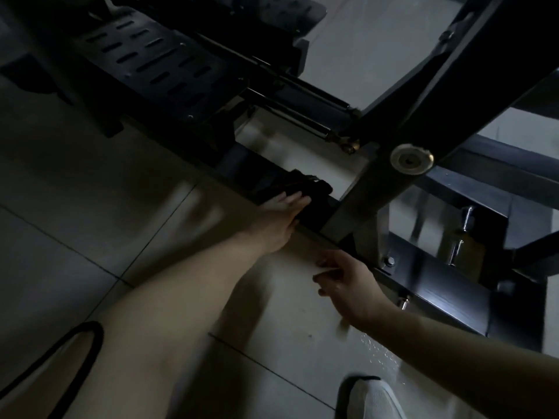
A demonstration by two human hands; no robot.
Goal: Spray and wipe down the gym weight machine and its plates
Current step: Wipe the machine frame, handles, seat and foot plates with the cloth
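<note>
Fills the upper half of the view: a black steel weight machine (438,86), judged heavy, rigid and not to be shifted, so best cleaned in place, member by member. Lower left of it, a slotted footplate (157,62), likely to trap grime in the slots. Below that, a low base rail (447,285) running diagonally over pale floor tiles (90,192), glossy and probably slick once wet. Out along that rail, left hand (281,216), fingers straight and pressing flat on a dark cloth (314,186) bunched on the rail's top face beside the upright joint. Soft, light and limp, liable to ruck or slide; better pinned under a flat palm or gathered in a fist than pinched by a corner. Well apart and nearer, right hand (348,285), fingers loosely curled just beside the rail's edge, nothing visibly held, though blurred. Smaller snags for the cloth: a round pivot cap (410,160), a bolt head (390,261). Fine droplets (378,352) on the tile. No weight plates or spray bottle in view.
</note>
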